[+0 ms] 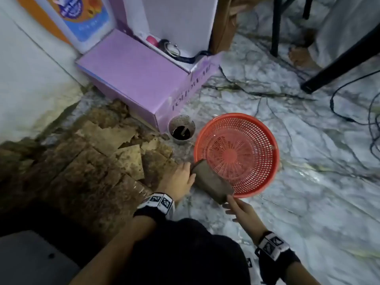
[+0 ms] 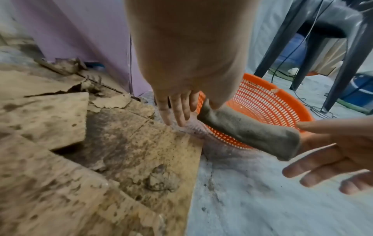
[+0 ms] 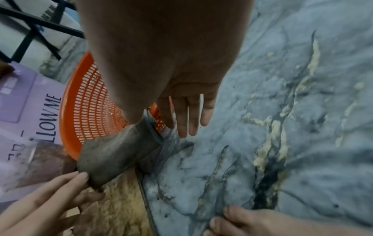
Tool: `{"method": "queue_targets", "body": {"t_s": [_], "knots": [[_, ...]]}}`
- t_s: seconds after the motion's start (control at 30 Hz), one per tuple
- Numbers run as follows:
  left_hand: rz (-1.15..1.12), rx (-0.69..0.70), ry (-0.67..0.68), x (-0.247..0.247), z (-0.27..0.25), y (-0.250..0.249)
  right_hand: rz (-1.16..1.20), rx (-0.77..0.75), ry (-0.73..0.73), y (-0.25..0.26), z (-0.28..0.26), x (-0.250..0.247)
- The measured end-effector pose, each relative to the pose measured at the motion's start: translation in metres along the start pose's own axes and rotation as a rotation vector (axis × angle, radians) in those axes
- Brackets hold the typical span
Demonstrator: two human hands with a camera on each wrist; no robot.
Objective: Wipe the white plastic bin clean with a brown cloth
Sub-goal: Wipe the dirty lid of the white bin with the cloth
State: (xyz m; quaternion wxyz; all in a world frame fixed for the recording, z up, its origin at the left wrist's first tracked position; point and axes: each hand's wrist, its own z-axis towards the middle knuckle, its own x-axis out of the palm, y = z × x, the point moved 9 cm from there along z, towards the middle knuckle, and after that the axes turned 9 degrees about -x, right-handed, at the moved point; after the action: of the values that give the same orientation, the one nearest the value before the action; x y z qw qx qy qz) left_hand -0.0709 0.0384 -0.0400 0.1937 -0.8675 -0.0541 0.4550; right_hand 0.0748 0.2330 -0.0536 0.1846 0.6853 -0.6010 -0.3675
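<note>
A grey-brown cloth [image 1: 211, 182] [image 2: 248, 131] [image 3: 117, 153] is stretched between both hands, across the near rim of a red perforated basket [image 1: 263, 128] [image 2: 272, 103] [image 3: 88, 99] that stands on the floor. My left hand [image 1: 181, 179] [image 2: 181, 108] [image 3: 50, 191] pinches the cloth's far left end between thumb and fingers, the other fingers straight. My right hand [image 1: 240, 210] [image 2: 327, 151] [image 3: 181, 111] pinches the near end, its other fingers spread. No white bin shows in any view.
A purple cardboard box [image 1: 133, 79] lies behind on the left. A clear cup of dark liquid [image 1: 181, 129] stands between it and the basket. Broken brown flooring [image 1: 92, 161] spreads on the left. Black chair legs [image 1: 339, 58] and cables [image 1: 349, 118] are at the right.
</note>
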Motion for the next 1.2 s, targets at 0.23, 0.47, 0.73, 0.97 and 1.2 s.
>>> {"method": "queue_targets", "body": {"t_s": [0.23, 0.47, 0.73, 0.97, 1.2], "knots": [[-0.338, -0.077, 0.095, 0.01, 0.008, 0.0, 0.309, 0.055, -0.026, -0.013, 0.009, 0.011], [-0.339, -0.017, 0.079, 0.002, 0.005, -0.004, 0.279, 0.006, -0.116, -0.003, 0.015, 0.01], [-0.321, 0.117, -0.021, -0.044, -0.021, -0.019, -0.044, -0.386, -0.126, 0.057, 0.011, -0.013], [-0.368, 0.128, -0.244, -0.127, -0.071, -0.024, -0.05, -0.589, -0.028, 0.155, -0.011, -0.024], [-0.377, 0.133, -0.495, -0.229, -0.161, -0.018, -0.16, -0.834, 0.103, 0.279, -0.087, -0.015]]}}
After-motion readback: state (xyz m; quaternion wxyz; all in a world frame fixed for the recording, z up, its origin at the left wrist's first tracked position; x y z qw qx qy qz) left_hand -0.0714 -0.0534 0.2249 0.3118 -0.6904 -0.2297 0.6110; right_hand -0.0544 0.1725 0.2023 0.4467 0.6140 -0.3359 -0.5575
